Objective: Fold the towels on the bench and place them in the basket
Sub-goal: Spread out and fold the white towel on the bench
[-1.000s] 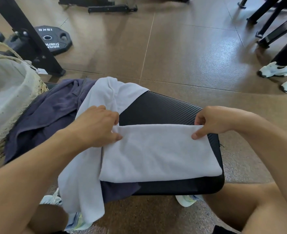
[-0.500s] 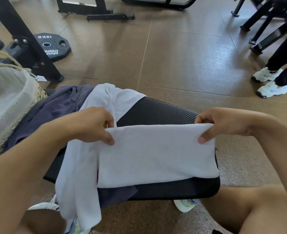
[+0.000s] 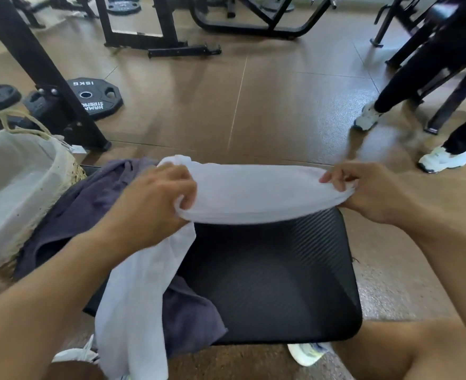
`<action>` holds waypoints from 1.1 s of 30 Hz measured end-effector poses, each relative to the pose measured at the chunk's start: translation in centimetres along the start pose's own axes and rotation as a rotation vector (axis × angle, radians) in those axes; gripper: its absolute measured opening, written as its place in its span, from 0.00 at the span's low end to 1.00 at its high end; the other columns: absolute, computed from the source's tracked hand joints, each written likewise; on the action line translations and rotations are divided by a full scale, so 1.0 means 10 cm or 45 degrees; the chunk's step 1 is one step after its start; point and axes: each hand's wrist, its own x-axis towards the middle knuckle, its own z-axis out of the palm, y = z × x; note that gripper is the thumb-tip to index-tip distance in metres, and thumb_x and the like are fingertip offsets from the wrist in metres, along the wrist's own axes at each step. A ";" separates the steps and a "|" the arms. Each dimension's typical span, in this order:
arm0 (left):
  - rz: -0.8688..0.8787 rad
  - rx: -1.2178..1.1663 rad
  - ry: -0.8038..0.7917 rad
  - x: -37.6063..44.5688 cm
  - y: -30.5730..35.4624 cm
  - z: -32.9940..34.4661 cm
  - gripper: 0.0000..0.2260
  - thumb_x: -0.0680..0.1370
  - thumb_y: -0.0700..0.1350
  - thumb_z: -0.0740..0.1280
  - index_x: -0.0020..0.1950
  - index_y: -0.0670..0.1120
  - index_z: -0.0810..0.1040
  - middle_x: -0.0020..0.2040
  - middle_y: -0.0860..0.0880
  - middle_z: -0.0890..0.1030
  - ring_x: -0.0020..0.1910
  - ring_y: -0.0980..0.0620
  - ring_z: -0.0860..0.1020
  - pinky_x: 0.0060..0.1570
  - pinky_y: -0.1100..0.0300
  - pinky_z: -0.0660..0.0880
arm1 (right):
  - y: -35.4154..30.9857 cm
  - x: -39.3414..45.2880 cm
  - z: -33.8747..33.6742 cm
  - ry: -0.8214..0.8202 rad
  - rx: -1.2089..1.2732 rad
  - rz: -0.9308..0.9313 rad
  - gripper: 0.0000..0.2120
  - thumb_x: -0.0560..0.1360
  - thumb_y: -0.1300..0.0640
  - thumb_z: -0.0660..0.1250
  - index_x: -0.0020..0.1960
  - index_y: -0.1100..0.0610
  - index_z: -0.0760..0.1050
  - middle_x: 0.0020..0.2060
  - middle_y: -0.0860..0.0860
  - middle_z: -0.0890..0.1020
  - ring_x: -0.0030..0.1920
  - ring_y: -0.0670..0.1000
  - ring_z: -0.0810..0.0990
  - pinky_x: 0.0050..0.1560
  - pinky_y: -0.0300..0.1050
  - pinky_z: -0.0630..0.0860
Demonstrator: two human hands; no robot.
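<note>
Two hands, your left hand [image 3: 155, 204] and right hand [image 3: 363, 190], grip one white towel [image 3: 253, 196] above the table [image 3: 275, 283], beside one purple towel [image 3: 89, 209], one basket [image 3: 20, 182], and a plate [image 3: 94, 97] marked "15KG".

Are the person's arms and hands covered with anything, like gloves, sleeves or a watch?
No. Both forearms are bare up to the picture's edge, with no sleeve showing. The left hand and right hand wear no gloves, and no watch, bracelet or ring is visible. The picture is a little blurred, so a thin ring could go unseen.
</note>
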 end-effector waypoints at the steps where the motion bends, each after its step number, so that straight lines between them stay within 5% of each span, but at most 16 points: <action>1: 0.058 0.029 -0.145 -0.04 0.06 0.09 0.19 0.66 0.45 0.77 0.37 0.55 0.66 0.40 0.54 0.74 0.40 0.49 0.73 0.42 0.55 0.68 | 0.05 -0.02 0.01 -0.177 -0.167 0.082 0.21 0.64 0.66 0.79 0.36 0.45 0.71 0.47 0.42 0.85 0.49 0.53 0.81 0.50 0.46 0.76; 4: 0.079 0.116 -0.596 -0.18 0.27 0.36 0.21 0.66 0.61 0.77 0.37 0.56 0.65 0.42 0.59 0.73 0.43 0.55 0.71 0.45 0.60 0.66 | 0.05 -0.13 0.05 -0.730 -0.549 0.281 0.18 0.62 0.59 0.80 0.34 0.41 0.74 0.45 0.46 0.82 0.47 0.52 0.80 0.50 0.50 0.79; 12: -0.002 0.118 -0.860 -0.22 0.44 0.29 0.15 0.70 0.66 0.72 0.40 0.56 0.76 0.51 0.62 0.73 0.50 0.60 0.68 0.53 0.64 0.67 | -0.06 -0.24 -0.10 -0.994 -0.580 0.456 0.18 0.72 0.64 0.71 0.49 0.41 0.84 0.49 0.47 0.85 0.53 0.49 0.83 0.58 0.48 0.79; 16: 0.008 0.167 -0.916 -0.19 0.47 0.28 0.15 0.70 0.67 0.71 0.44 0.57 0.77 0.51 0.62 0.73 0.49 0.60 0.67 0.54 0.64 0.65 | 0.05 -0.19 -0.06 -0.712 -0.344 0.687 0.02 0.80 0.54 0.68 0.49 0.48 0.80 0.46 0.50 0.86 0.46 0.48 0.83 0.49 0.45 0.79; 19: -0.028 0.077 -0.803 -0.19 0.51 0.33 0.18 0.71 0.71 0.66 0.49 0.60 0.73 0.51 0.62 0.74 0.53 0.59 0.70 0.55 0.63 0.66 | 0.16 -0.13 0.01 -0.590 -0.217 0.868 0.14 0.78 0.42 0.69 0.51 0.54 0.78 0.44 0.53 0.86 0.45 0.52 0.85 0.50 0.51 0.83; 22: -0.068 -0.033 -0.583 -0.20 0.59 0.49 0.17 0.78 0.65 0.61 0.62 0.59 0.74 0.63 0.60 0.75 0.65 0.56 0.73 0.64 0.60 0.69 | 0.19 -0.09 0.06 -0.593 -0.092 0.927 0.19 0.76 0.40 0.71 0.49 0.58 0.82 0.44 0.54 0.86 0.45 0.53 0.86 0.50 0.52 0.84; 26: -0.175 -0.051 -0.594 -0.10 0.70 0.69 0.26 0.84 0.60 0.55 0.81 0.55 0.59 0.82 0.54 0.55 0.82 0.54 0.50 0.78 0.59 0.48 | 0.19 -0.05 0.12 -0.581 0.011 0.931 0.19 0.73 0.41 0.74 0.48 0.59 0.84 0.42 0.54 0.86 0.44 0.54 0.85 0.48 0.51 0.84; 29: -0.220 0.021 -0.681 -0.01 0.74 0.81 0.34 0.81 0.67 0.45 0.83 0.53 0.44 0.83 0.53 0.40 0.81 0.54 0.36 0.80 0.55 0.40 | 0.16 -0.02 0.18 -0.547 0.037 0.926 0.19 0.72 0.42 0.76 0.49 0.58 0.84 0.43 0.53 0.86 0.45 0.54 0.84 0.44 0.48 0.83; 33: -0.245 0.100 -0.695 0.07 0.76 1.01 0.41 0.74 0.71 0.35 0.82 0.51 0.38 0.82 0.51 0.34 0.79 0.51 0.31 0.80 0.48 0.38 | 0.14 0.02 0.25 -0.491 0.094 0.910 0.15 0.71 0.48 0.79 0.51 0.57 0.85 0.47 0.53 0.87 0.50 0.54 0.85 0.41 0.43 0.80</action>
